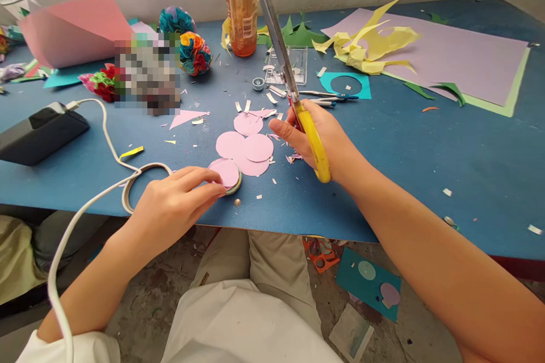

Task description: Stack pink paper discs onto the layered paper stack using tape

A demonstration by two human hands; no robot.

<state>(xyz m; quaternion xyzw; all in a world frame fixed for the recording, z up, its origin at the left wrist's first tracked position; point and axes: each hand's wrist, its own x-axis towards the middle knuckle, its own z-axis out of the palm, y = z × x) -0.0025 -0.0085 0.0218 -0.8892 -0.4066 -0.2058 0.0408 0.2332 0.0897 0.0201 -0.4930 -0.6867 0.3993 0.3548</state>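
Observation:
My right hand [321, 136] holds a pair of scissors [315, 142] with yellow handles, its long metal blades pointing up and away. The thumb of this hand sticks out to the left. My left hand [174, 198] has its fingers bent together at the edge of a small stack of paper circles, a pink paper circle [225, 172] on top and greenish ones under it. Just beyond, several loose pink circles [259, 148] lie overlapping on the blue table [409, 181]. Pink paper scraps [186, 118] are scattered around them.
An orange bottle [242, 11] stands at the back. Paper flower balls [195, 54], a black device [42, 133] with a white cable [106, 127], and a tape ring [128, 195] are on the left. Crumpled yellow paper [374, 48] lies on lilac sheets [468, 59] at right.

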